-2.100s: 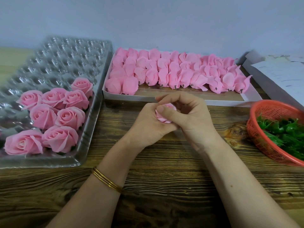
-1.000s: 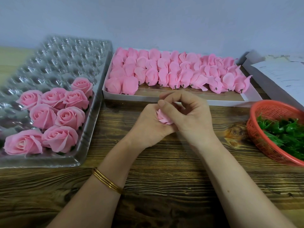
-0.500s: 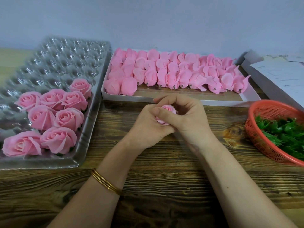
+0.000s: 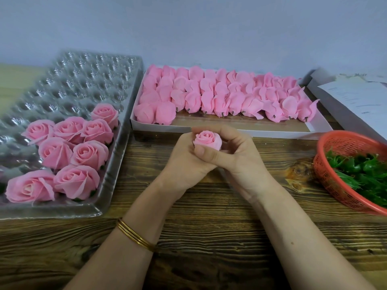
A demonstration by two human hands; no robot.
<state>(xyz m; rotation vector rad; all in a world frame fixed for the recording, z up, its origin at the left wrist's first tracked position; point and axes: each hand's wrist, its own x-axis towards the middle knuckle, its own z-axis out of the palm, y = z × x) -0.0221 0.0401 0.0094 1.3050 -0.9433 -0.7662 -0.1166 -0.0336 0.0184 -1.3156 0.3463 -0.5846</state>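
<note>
A small pink rose head (image 4: 207, 140) faces up between both hands over the middle of the wooden table. My left hand (image 4: 184, 162) cups it from the left and below. My right hand (image 4: 236, 155) wraps it from the right, thumb across the front and forefinger curled over the back. Its underside is hidden by my fingers. Several opened pink roses (image 4: 69, 147) sit in the near cells of a clear plastic cell tray (image 4: 88, 80) at the left. A white shallow box (image 4: 247, 129) behind my hands holds rows of closed pink buds (image 4: 219, 95).
An orange mesh basket (image 4: 335, 147) with green leaf pieces (image 4: 364, 172) stands at the right edge. Papers (image 4: 356, 97) lie on a box at the far right. A blue-grey wall closes the back. Bare wooden table (image 4: 209, 237) lies in front of my hands.
The rose has turned in my hands so its spiral centre now faces up and shows more. My right thumb has slid lower across its front. Both hands stay in the same spot.
</note>
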